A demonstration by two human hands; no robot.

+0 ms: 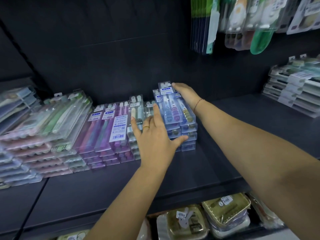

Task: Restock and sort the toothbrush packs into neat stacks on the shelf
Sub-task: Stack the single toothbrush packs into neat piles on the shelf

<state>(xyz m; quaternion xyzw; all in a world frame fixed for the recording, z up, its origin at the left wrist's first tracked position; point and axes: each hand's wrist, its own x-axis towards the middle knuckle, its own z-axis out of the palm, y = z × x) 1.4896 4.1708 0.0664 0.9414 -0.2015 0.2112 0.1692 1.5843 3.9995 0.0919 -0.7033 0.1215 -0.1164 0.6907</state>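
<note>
A stack of clear toothbrush packs with blue, purple and gold brushes [174, 111] stands on the dark shelf [121, 179] at the middle. My left hand [154, 135], wearing a gold ring, lies with straight fingers against the stack's left and front side, thumb touching its lower front. My right hand [186, 95] presses flat against the stack's right side near the top. Left of it stand a stack of grey-white packs [136, 118] and several stacks of pink-purple packs [107, 130].
Green and pink packs [52, 122] lie in leaning piles at the far left. More flat packs [294, 89] are stacked at the right. Hanging goods [242, 19] fill the upper right. Pouches [216, 217] sit on the shelf below.
</note>
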